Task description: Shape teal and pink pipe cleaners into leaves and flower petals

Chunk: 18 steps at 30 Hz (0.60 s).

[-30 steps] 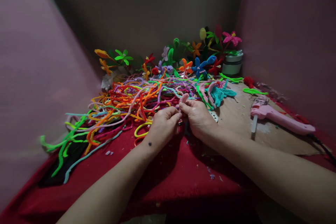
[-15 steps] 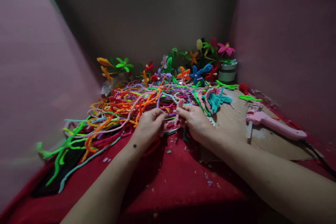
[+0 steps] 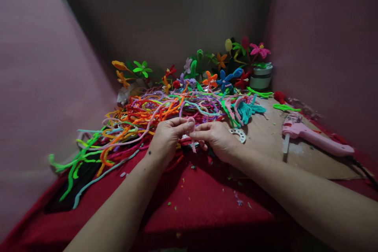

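A short pink pipe cleaner (image 3: 193, 145), bent over at its top, is pinched between my two hands above the red cloth. My left hand (image 3: 169, 136) grips its upper part between thumb and forefinger. From the other side my right hand (image 3: 214, 136) pinches it just below, its fingers nearly meeting the left ones. The pipe cleaner's lower end hangs down between the hands. Behind them lies a tangled heap of pipe cleaners (image 3: 165, 106) in many colours. A white ring-shaped piece (image 3: 238, 135) lies beside my right hand.
A pink glue gun (image 3: 315, 136) rests on a cardboard sheet (image 3: 265, 153) at right, its cord trailing off. Pipe-cleaner flowers (image 3: 226, 80) and a white pot (image 3: 261, 76) stand at the back. A black flat object (image 3: 59, 195) lies left. Scraps dot the red cloth (image 3: 201, 204).
My hands have come together. The left hand now holds the pink pipe cleaner too, and its top is curled over. The whole view has shifted slightly.
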Motion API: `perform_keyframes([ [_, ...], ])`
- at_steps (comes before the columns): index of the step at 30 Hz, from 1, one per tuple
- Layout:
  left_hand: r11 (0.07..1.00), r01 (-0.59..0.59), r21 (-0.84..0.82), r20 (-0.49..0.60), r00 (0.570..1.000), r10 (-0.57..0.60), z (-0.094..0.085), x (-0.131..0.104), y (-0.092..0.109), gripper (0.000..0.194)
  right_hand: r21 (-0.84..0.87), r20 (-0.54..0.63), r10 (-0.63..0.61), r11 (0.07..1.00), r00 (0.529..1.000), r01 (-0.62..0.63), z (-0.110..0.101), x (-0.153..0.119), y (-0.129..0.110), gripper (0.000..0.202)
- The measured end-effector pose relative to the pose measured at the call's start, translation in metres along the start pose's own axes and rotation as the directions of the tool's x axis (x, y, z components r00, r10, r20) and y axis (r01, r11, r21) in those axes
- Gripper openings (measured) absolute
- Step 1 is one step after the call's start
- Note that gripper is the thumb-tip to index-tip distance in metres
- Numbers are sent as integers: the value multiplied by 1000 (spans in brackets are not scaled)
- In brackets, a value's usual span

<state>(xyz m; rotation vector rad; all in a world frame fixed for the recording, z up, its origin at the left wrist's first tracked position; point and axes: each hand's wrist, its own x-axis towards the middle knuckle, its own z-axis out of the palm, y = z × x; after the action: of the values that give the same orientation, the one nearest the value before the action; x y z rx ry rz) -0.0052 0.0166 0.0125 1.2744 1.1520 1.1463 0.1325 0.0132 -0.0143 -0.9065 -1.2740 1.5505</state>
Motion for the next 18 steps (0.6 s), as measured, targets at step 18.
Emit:
perform_keyframes([
  [18,999,-24,29,104,994,21,-3,1,-3,24,-66,-26,-27,998,999,25,0,0,-1,17],
])
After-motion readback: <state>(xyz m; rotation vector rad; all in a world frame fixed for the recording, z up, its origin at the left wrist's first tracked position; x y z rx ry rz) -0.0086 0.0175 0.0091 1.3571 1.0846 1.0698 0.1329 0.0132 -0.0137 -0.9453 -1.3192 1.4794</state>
